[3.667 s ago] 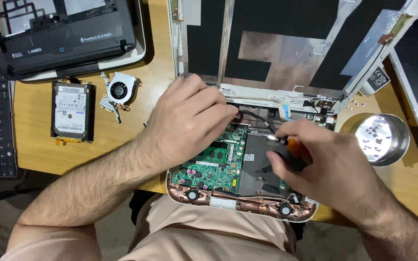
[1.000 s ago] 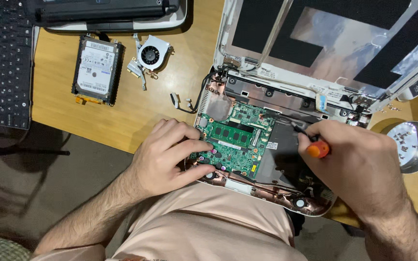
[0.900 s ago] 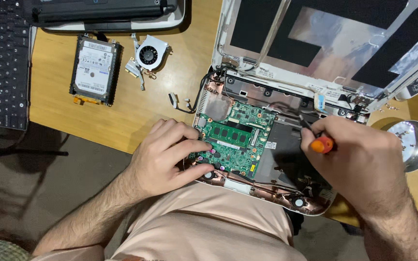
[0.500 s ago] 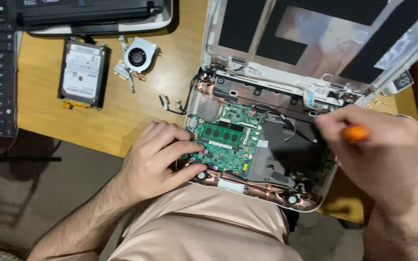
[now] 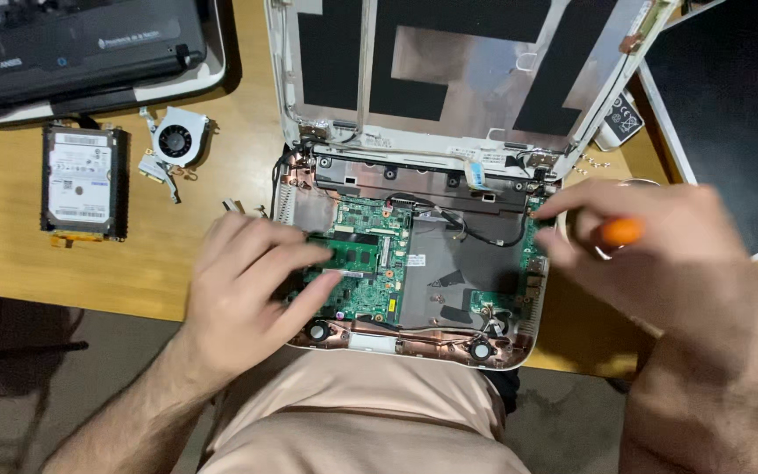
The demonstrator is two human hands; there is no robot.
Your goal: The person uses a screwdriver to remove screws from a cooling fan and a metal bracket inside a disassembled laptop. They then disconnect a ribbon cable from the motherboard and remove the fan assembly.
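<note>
left hand [image 5: 252, 290] on green circuit board [image 5: 366, 272]; right hand [image 5: 668, 254] grips orange screwdriver [image 5: 620, 232].

right hand [image 5: 660, 263]: motion-blurred; it hides all of the screwdriver [image 5: 620, 232] but an orange bit of handle; tip unseen | left hand [image 5: 252, 285]: covers the circuit board's [image 5: 370, 263] left part | black panel [image 5: 730, 114]: cut by right edge | black laptop base [image 5: 72, 53]: cut by top edge
</note>
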